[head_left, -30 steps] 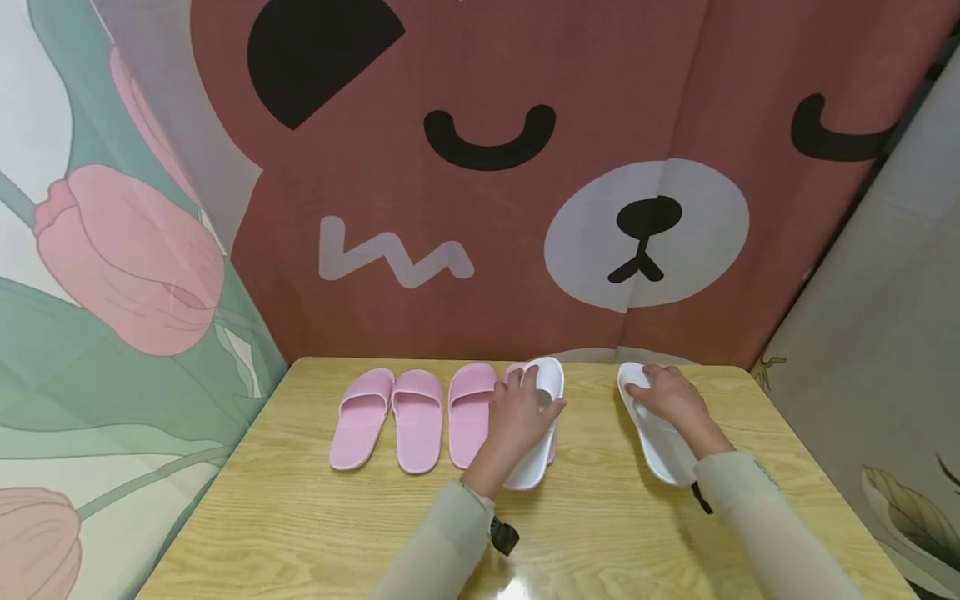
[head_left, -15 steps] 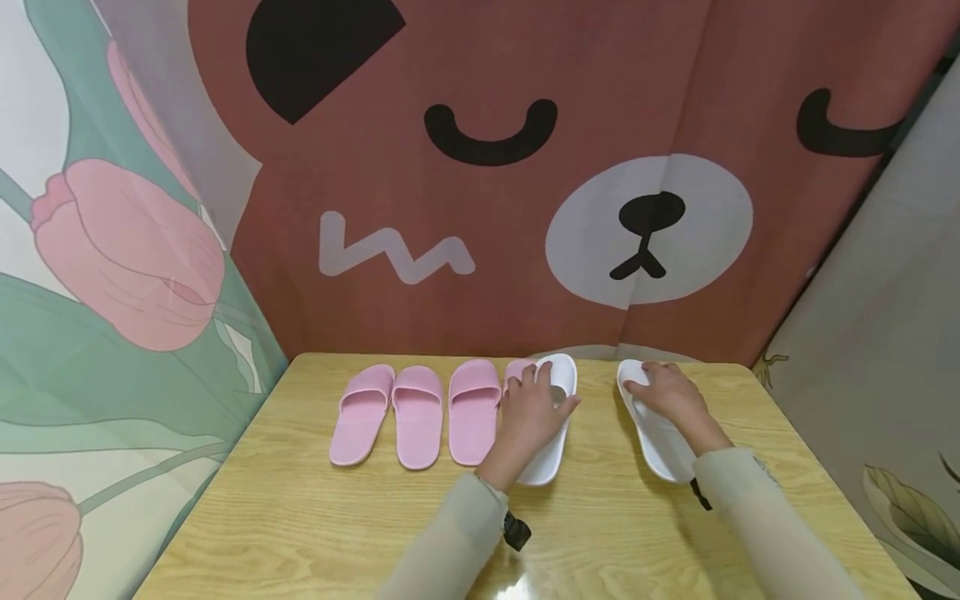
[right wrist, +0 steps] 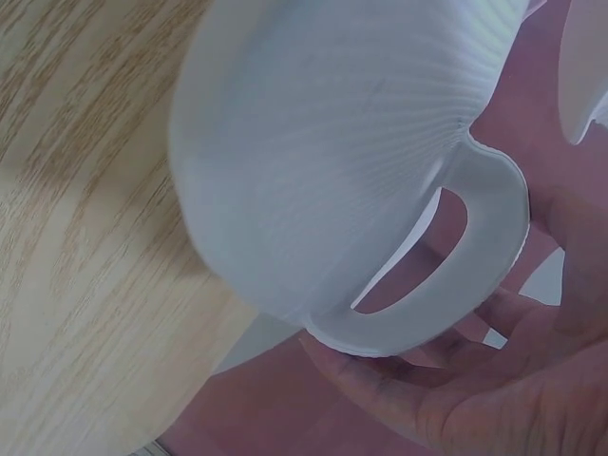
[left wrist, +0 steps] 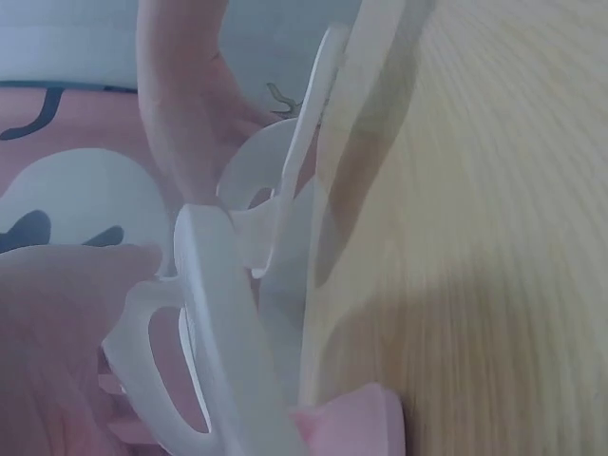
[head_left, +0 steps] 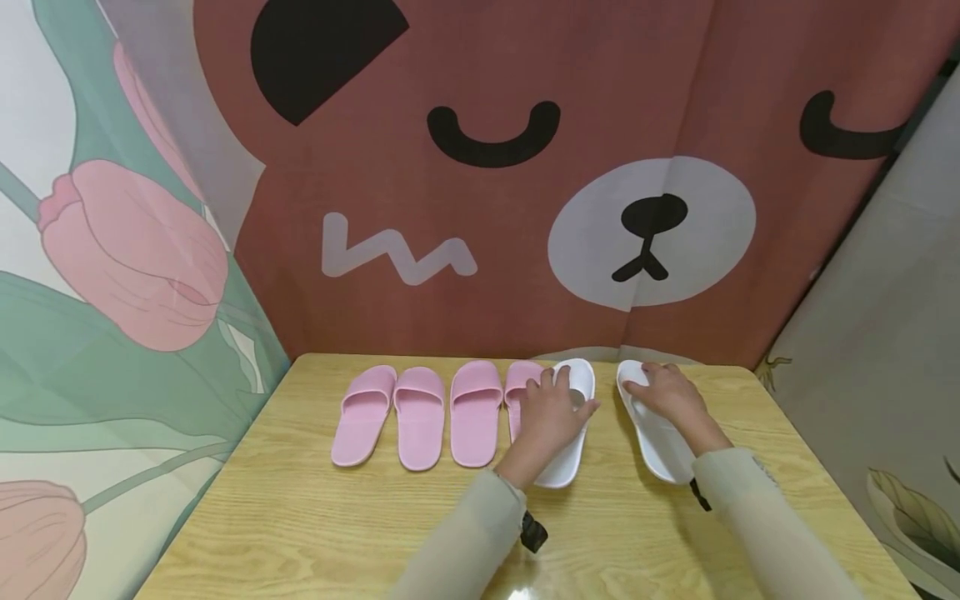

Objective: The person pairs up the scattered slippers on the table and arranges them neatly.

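Observation:
My left hand (head_left: 546,417) grips a white slipper (head_left: 566,471) by its strap, toe toward the back of the table. In the left wrist view this slipper (left wrist: 233,332) stands off from the wooden top, close to a pink slipper (left wrist: 361,423). Further right, my right hand (head_left: 675,396) holds a second white slipper (head_left: 660,442), its toe angled left. Fingers (right wrist: 380,385) curl at the outside of its slotted strap (right wrist: 427,294) in the right wrist view. Part of the rightmost pink slipper (head_left: 517,379) is hidden behind my left hand.
Three more pink slippers, left (head_left: 363,417), middle (head_left: 420,421) and right (head_left: 476,417), line up along the rear of the wooden table (head_left: 315,533). A bear-print curtain (head_left: 375,183) hangs right behind the table, and a grey curtain (head_left: 862,333) borders its right side.
My left hand has shifted right with its white slipper, uncovering part of the rightmost pink slipper. My right hand and its slipper have stayed about where they were.

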`<state>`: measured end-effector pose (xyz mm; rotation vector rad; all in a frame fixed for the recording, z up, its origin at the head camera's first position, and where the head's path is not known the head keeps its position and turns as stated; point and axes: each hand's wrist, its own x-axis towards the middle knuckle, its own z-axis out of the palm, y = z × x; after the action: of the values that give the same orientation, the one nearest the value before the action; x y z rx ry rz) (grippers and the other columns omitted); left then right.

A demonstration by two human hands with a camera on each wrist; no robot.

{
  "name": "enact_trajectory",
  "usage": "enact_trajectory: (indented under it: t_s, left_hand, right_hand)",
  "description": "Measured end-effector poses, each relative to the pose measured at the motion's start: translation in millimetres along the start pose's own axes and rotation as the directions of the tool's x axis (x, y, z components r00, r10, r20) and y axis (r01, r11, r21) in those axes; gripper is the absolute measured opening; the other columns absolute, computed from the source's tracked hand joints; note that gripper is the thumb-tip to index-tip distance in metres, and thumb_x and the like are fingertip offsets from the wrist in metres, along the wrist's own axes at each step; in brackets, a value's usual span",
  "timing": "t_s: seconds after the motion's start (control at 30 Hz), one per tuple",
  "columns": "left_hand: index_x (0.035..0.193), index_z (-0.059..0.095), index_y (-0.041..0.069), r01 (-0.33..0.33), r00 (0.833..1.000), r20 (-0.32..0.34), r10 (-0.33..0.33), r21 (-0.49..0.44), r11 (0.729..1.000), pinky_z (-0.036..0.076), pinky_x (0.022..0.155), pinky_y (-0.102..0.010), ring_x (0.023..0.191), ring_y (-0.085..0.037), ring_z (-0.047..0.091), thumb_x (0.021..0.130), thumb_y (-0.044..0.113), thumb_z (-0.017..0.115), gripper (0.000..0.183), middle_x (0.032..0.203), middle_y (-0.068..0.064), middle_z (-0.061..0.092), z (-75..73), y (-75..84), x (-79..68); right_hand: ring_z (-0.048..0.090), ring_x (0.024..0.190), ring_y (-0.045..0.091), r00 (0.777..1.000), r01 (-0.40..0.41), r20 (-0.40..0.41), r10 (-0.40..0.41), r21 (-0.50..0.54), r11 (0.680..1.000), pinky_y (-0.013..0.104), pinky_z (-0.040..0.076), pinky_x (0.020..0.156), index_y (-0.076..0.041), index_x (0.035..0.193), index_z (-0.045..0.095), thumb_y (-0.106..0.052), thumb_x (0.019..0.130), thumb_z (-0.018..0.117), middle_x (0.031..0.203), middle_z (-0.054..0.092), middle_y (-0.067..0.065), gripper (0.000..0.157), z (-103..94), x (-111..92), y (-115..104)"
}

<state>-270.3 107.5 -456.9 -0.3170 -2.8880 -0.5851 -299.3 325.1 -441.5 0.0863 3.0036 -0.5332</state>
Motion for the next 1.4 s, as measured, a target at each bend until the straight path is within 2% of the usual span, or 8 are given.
enact_trajectory:
  t_s: [0.3,0.5,0.77,1.13,1.4]
  left_hand:
    - [0.149,0.045,0.018,-0.003,1.0,0.007,0.003,0.043,0.999,0.049,0.093,-0.042,0.118,-0.03,0.055,0.09,0.071,0.056,0.081,0.142,-0.009,0.054,13.2,9.6,5.6]
    - [0.145,0.048,0.017,-0.005,1.0,0.007,0.004,0.084,0.996,0.05,0.087,-0.039,0.112,-0.028,0.056,0.089,0.071,0.058,0.079,0.134,-0.008,0.058,22.7,14.6,7.7]
    - [0.142,0.049,0.015,0.006,1.0,0.025,-0.009,0.135,0.991,0.052,0.083,-0.04,0.11,-0.027,0.057,0.089,0.075,0.054,0.08,0.127,-0.007,0.059,31.0,22.4,13.3]
    - [0.138,0.05,0.016,0.019,0.999,0.034,-0.025,0.173,0.985,0.052,0.082,-0.043,0.114,-0.028,0.054,0.089,0.072,0.057,0.074,0.122,-0.006,0.058,39.6,39.8,18.2]
    - [0.138,0.049,0.014,0.051,0.997,0.043,-0.059,0.175,0.983,0.051,0.089,-0.043,0.114,-0.03,0.054,0.091,0.071,0.056,0.074,0.121,-0.008,0.057,49.0,46.7,22.5]
  right_hand:
    - [0.039,0.131,0.057,1.0,-0.01,0.004,0.01,0.005,1.0,0.069,0.037,0.103,0.011,0.148,0.038,-0.05,0.1,0.053,0.145,0.035,0.043,0.079,0.0,1,6]
    - [0.038,0.131,0.058,0.999,-0.028,0.02,0.028,0.008,1.0,0.069,0.037,0.104,0.011,0.15,0.035,-0.05,0.1,0.052,0.146,0.033,0.043,0.08,0.5,0,7]
    - [0.038,0.13,0.059,0.999,-0.028,0.026,0.027,0.015,1.0,0.068,0.038,0.103,0.01,0.149,0.036,-0.05,0.1,0.051,0.146,0.034,0.043,0.079,-0.2,-1,13]
    - [0.038,0.131,0.058,0.999,-0.026,0.032,0.025,0.025,0.999,0.068,0.038,0.103,0.01,0.149,0.038,-0.05,0.1,0.051,0.145,0.036,0.042,0.078,5.0,1,20]
    - [0.038,0.131,0.058,0.999,-0.02,0.029,0.019,0.041,0.999,0.068,0.038,0.102,0.009,0.148,0.041,-0.049,0.1,0.052,0.144,0.037,0.042,0.077,6.9,4,21]
